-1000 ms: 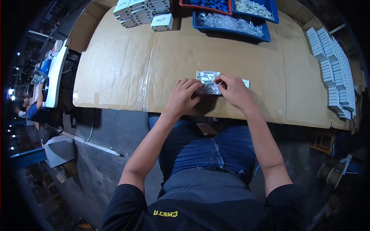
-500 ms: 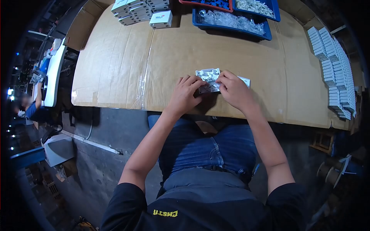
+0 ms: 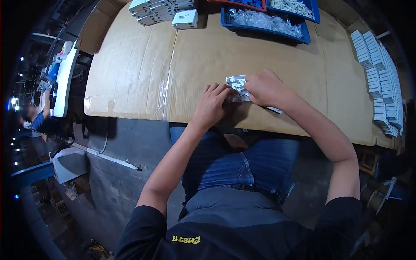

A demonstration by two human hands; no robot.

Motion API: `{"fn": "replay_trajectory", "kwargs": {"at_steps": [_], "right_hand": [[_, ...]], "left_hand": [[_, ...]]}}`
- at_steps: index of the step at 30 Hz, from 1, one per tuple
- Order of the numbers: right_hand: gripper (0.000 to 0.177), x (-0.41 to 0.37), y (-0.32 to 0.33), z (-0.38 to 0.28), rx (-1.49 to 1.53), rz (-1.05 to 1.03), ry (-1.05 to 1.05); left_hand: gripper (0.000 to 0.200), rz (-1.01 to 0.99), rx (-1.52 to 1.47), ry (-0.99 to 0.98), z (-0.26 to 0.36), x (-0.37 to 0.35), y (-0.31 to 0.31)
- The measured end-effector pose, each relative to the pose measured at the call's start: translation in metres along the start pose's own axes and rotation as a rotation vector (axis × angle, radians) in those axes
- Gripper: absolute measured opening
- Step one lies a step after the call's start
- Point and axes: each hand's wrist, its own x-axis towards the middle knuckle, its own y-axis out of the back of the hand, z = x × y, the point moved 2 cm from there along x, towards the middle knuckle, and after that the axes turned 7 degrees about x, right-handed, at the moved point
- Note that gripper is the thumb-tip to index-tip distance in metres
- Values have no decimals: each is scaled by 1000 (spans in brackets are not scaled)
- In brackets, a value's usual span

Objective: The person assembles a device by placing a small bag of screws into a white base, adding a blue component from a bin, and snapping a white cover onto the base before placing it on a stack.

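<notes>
A small open white box (image 3: 229, 80) lies on the cardboard-covered table, with white plastic pieces (image 3: 238, 86) inside it. My left hand (image 3: 212, 104) is at the box's left side, its fingers curled and gripping the near left edge. Over the right side of the box, my right hand (image 3: 265, 88) is closed like a fist, knuckles up, fingertips down at the contents. What those fingers hold is hidden under the hand. A white flap or strip (image 3: 275, 110) sticks out below my right wrist.
Blue trays hold clear plastic bags (image 3: 264, 22) and white pieces (image 3: 292, 8); a red tray (image 3: 212, 1) holds blue parts. White boxes (image 3: 185, 19) are stacked at the back left, more boxes (image 3: 378, 73) at the right edge. Another person (image 3: 41, 119) sits at a white table, far left.
My right hand has turned from a fingertip pinch to a fist over the box's right side, and its elbow has swung outward. My left hand stays at the box's left edge.
</notes>
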Motion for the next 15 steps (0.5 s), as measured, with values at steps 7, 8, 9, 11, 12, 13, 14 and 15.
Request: {"fn": "replay_trajectory", "kwargs": {"at_steps": [7, 8, 9, 11, 12, 13, 14, 15], "right_hand": [[12, -5, 0, 10, 168, 65, -18], [13, -8, 2, 11, 207, 91, -30], [14, -10, 5, 12, 246, 115, -41], [15, -16, 9, 17, 313, 166, -55], [16, -18, 12, 20, 342, 192, -59], [16, -20, 16, 22, 370, 220, -61], [16, -23, 20, 23, 393, 205, -89], [17, -27, 32, 20, 417, 190, -117]], "left_hand": [[42, -69, -32, 62, 3, 2, 3], [42, -70, -28, 59, 2, 2, 3], [42, -67, -24, 56, 2, 2, 3], [43, -59, -17, 50, 2, 2, 3], [44, -67, -23, 53, 2, 2, 3], [46, -75, -27, 55, 2, 2, 2], [48, -83, -32, 58, 2, 1, 2], [56, -68, -29, 74, 3, 1, 2]]}}
